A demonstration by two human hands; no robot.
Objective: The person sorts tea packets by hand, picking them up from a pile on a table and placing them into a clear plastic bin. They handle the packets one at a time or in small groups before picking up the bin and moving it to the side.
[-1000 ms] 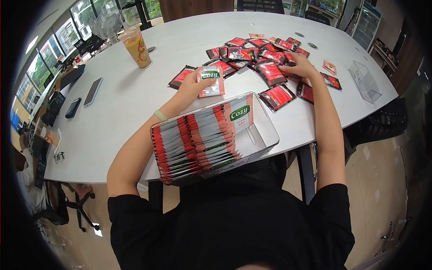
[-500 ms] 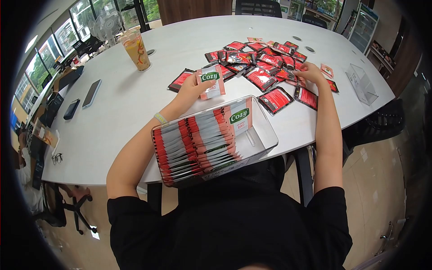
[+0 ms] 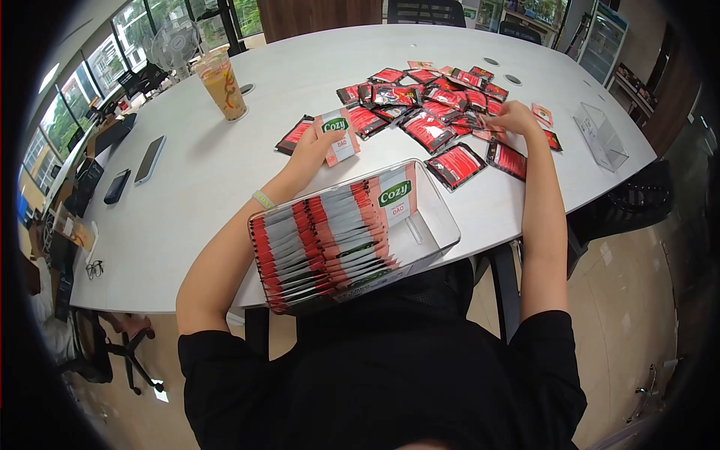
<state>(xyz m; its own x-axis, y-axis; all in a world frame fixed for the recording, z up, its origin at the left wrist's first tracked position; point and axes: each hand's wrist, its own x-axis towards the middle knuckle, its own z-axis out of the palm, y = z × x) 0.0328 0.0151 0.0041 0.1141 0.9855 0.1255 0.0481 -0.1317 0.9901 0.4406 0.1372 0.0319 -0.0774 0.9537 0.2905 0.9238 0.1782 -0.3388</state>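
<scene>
Several pink and white Cozy sachets (image 3: 342, 147) are held in my left hand (image 3: 309, 154), above the table just beyond the box. A clear box (image 3: 439, 217) at the table's front edge holds rows of red, grey and pink sachets (image 3: 322, 236), with bare space at its right end. Red and black sachets (image 3: 427, 129) lie in a loose pile at the back. My right hand (image 3: 514, 120) is at the pile's right side, its fingers bent down onto a pink sachet (image 3: 489, 135).
On the white table (image 3: 195, 187) stand a drink cup (image 3: 223, 88) at the back left and a clear empty holder (image 3: 601, 139) at the right. Two phones (image 3: 150, 159) lie at the left. Part of a seated person (image 3: 52, 315) shows beyond the left edge.
My left hand has moved slightly left and tilted the sachets it holds. My right hand has shifted slightly at the pile, its fingers now on a pink sachet.
</scene>
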